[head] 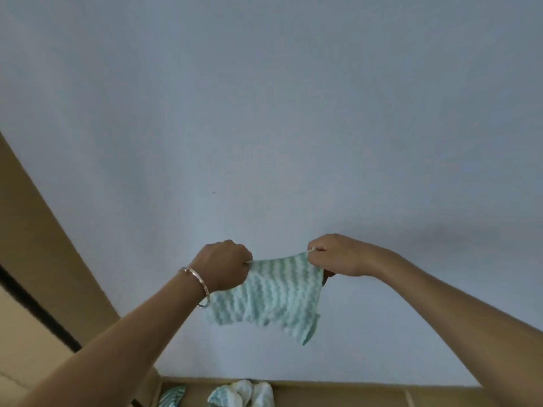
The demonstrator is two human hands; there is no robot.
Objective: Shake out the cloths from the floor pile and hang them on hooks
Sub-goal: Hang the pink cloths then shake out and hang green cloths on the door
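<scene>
i hold a small soft cloth with wavy mint green and white stripes up in front of a plain pale blue wall. my left hand pinches the top left corner, and my right hand pinches the top right corner. the fingers of both hands are squeezed shut on the cloth, so it cannot slip. the top edge runs sideways from one hand to the other, and my right hand sits a little higher, so the edge tilts up that way. the rest of the cloth hangs down below my fingers, and the bottom right corner droops lowest. both hands are just as near to it, one at each end. a thin shiny metal bangle sits on my left wrist. far down below, more cloths lie in a little heap of green stripy and white pieces on the brown floor, right by the bottom of the wall. i cannot see any hook here, not on the wall and not by the tan door frame at the left. i think the cloth is spread out enough now. i think i must find a hook next, and lift one top corner to it.
</scene>
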